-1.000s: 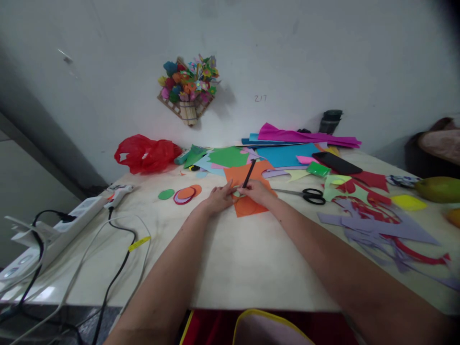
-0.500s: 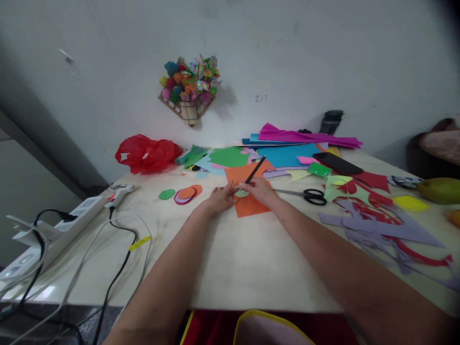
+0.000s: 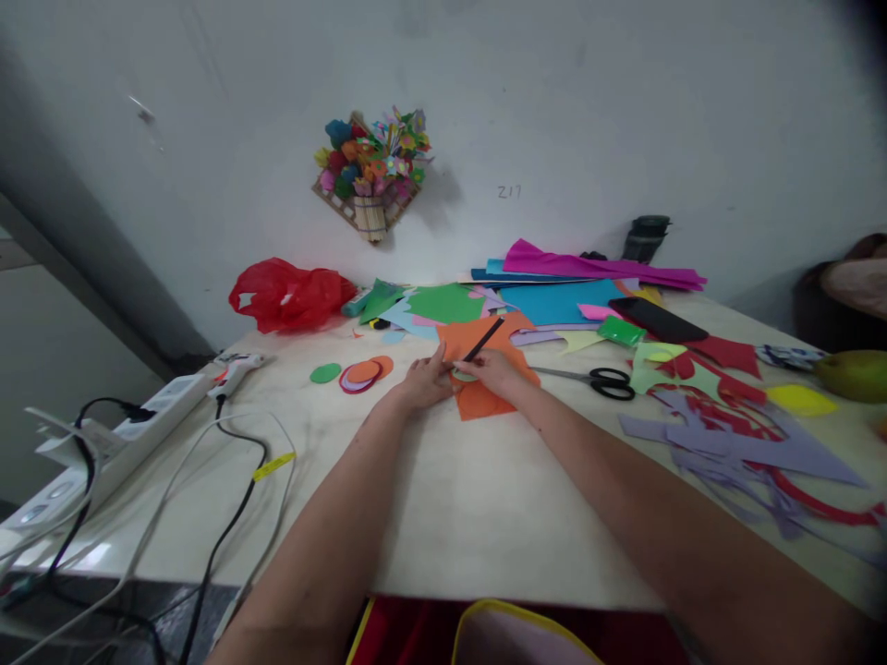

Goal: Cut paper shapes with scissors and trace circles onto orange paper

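Note:
An orange sheet [image 3: 485,404] with curved cut-outs lies on the table, and a small pale green disc [image 3: 464,375] rests on it between my hands. My right hand [image 3: 495,371] grips a black pencil [image 3: 485,339], which slants up to the right, its lower end by the disc. My left hand [image 3: 426,380] lies on the sheet's left edge with its fingers spread, fingertips at the disc. The exact contact under the fingertips is too small to tell. Black-handled scissors [image 3: 610,382] lie right of the sheet.
Left are a green circle [image 3: 325,373], stacked orange and red circles [image 3: 363,372], a red bag [image 3: 287,296] and a power strip [image 3: 131,441] with cables. Purple scraps [image 3: 755,443], a phone [image 3: 658,319] and a mango [image 3: 852,375] are right. Coloured sheets [image 3: 554,300] lie behind.
The black pencil has tilted lower to the right, and my right hand has shifted slightly with it. The whole view has moved a little.

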The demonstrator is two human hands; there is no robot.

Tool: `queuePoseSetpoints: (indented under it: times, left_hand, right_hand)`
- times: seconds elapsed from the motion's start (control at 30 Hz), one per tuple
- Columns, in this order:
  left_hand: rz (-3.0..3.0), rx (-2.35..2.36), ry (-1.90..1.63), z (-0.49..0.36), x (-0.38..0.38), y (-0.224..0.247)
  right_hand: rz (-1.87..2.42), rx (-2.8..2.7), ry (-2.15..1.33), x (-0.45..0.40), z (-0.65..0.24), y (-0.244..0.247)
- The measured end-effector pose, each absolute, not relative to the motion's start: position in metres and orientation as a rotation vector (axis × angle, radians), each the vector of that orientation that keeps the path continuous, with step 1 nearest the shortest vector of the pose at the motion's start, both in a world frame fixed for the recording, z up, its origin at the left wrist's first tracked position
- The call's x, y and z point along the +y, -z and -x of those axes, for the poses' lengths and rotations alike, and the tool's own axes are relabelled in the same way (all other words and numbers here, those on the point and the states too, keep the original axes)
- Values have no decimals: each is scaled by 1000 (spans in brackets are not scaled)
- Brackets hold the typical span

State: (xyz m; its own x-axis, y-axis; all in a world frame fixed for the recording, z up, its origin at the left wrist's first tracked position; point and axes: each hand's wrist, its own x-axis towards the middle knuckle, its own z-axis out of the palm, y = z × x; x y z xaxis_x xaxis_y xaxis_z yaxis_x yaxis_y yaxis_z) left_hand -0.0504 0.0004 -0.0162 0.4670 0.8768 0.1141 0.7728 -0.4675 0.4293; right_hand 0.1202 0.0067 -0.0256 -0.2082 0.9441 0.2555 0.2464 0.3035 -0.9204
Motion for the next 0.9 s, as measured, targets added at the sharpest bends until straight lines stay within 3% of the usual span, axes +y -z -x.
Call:
queuePoseSetpoints:
  times: [0.9]
  left_hand:
    - [-2400, 1489, -315, 55, 5, 16]
  right_hand:
    - [1234, -1737, -793, 6, -115, 20]
